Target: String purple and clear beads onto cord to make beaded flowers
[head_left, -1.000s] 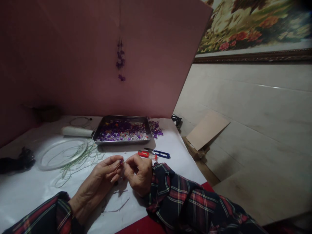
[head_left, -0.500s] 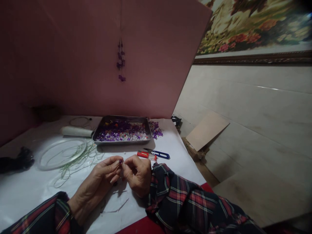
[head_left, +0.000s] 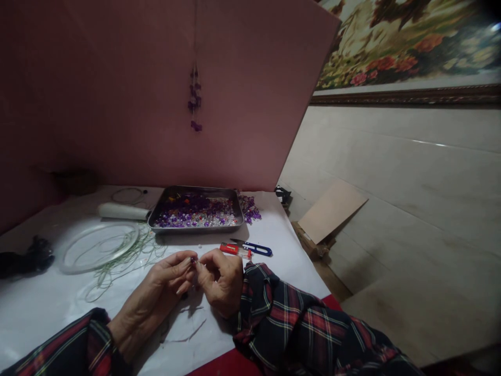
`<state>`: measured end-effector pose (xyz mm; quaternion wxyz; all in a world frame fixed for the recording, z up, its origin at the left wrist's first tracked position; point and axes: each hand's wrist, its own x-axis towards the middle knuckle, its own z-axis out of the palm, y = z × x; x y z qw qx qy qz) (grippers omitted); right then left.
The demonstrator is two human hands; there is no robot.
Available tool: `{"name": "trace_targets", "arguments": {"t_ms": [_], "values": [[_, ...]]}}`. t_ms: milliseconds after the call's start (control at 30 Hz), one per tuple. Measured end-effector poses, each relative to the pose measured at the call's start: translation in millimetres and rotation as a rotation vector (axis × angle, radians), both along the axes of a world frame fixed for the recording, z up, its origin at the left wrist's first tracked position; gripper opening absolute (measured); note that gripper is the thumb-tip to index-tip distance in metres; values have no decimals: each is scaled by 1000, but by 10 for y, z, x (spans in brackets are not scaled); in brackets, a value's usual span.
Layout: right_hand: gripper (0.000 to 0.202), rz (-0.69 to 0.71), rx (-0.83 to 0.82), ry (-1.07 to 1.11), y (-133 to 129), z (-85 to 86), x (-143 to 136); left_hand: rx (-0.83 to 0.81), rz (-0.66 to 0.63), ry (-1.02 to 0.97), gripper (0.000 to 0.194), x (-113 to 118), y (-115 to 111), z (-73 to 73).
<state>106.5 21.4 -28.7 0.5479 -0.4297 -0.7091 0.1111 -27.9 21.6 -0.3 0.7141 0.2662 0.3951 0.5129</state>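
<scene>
My left hand [head_left: 166,284] pinches a small dark purple bead [head_left: 193,259] between thumb and forefinger. Close on its right, my right hand [head_left: 221,279] is closed, thumb and forefinger pressed together at the bead's edge; what they hold is too small to make out. Beyond the hands stands a metal tray [head_left: 199,230] of purple, clear and a few orange beads. A red lighter [head_left: 230,248] and blue thread snips [head_left: 258,247] lie just past my right hand. Thin dark cord [head_left: 191,337] rests on the white table below my hands.
Green thread [head_left: 117,266] lies tangled by a clear ring-shaped coil [head_left: 72,263] at the left. A white handle [head_left: 123,211] touches the tray's left side. Purple beads [head_left: 250,209] are heaped at its right. A beaded strand [head_left: 194,99] hangs against the pink panel [head_left: 117,104].
</scene>
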Motion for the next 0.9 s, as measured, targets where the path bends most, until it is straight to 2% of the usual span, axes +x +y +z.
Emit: {"name": "trace_targets", "arguments": {"t_ms": [900], "values": [[14, -13, 13, -2, 9, 20, 14, 21, -12, 20, 13, -12, 12, -65]]}}
